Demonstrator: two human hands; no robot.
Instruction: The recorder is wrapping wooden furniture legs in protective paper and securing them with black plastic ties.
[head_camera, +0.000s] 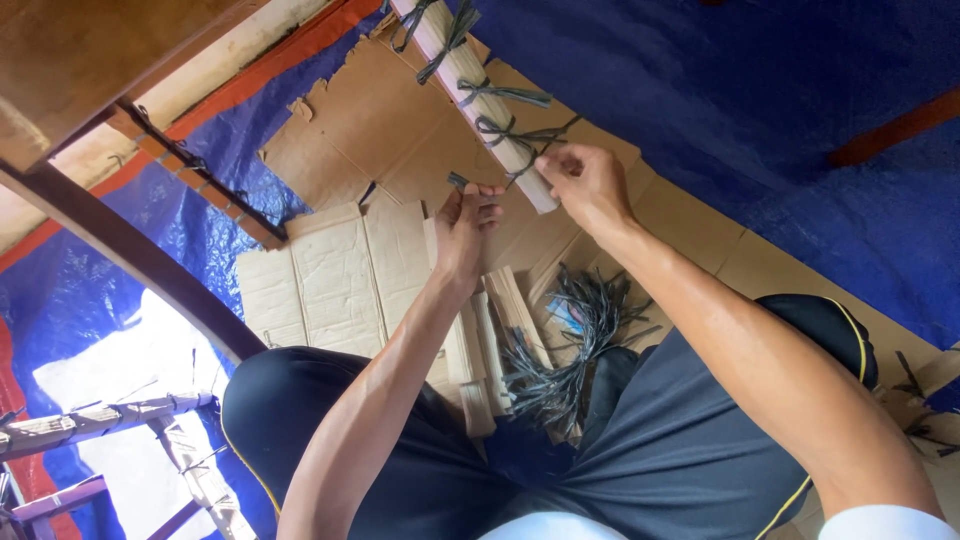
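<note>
A pale wooden slat bundle (470, 75) lies diagonally on the cardboard, tied at intervals with dark grey straps (505, 93). My right hand (585, 180) pinches a strap end at the bundle's near end. My left hand (468, 228) grips the other end of that strap just below the bundle's tip. A loose heap of dark straps (580, 335) lies between my knees, beside several short wooden slats (495, 340).
Flattened cardboard sheets (330, 270) cover a blue tarp (760, 90). A dark wooden beam (130, 250) slants across the left. Tied slat frames (110, 415) lie at the lower left. My legs in dark shorts fill the bottom.
</note>
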